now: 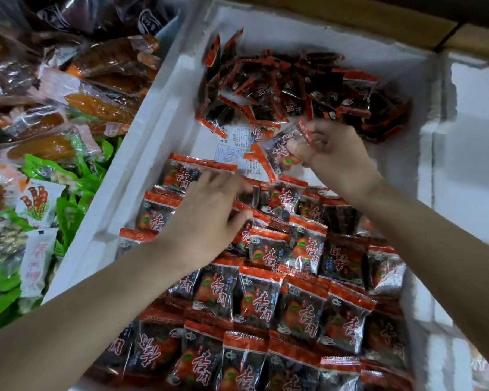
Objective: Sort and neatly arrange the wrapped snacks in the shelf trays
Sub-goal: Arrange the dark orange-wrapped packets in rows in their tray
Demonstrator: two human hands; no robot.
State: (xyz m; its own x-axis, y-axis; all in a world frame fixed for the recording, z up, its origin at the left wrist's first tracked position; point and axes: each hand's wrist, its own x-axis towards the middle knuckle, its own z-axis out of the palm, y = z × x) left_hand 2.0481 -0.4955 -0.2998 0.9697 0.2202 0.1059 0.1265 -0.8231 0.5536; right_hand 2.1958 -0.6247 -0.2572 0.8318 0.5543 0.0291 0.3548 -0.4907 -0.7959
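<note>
The wrapped snacks point(259, 303) in the near rows of the white tray point(141, 142) each carry large red characters reading 杏肉, and a few packets show them upside down. The white printed backs point(232, 149) mid-tray hold print too fine to read. The pale red characters on the white packet point(36, 266) at left are blurred.

Tray point(164, 114): white foam, matt, fine-grained; rim rough and chipped in places.
Snack packets point(259, 294): glossy clear plastic film, crinkled, strong glare spots; opaque red-orange end seals with serrated crimped edges.
Neighbouring packs point(96, 105), left: shiny plastic film, transparent or green, wrinkled.
</note>
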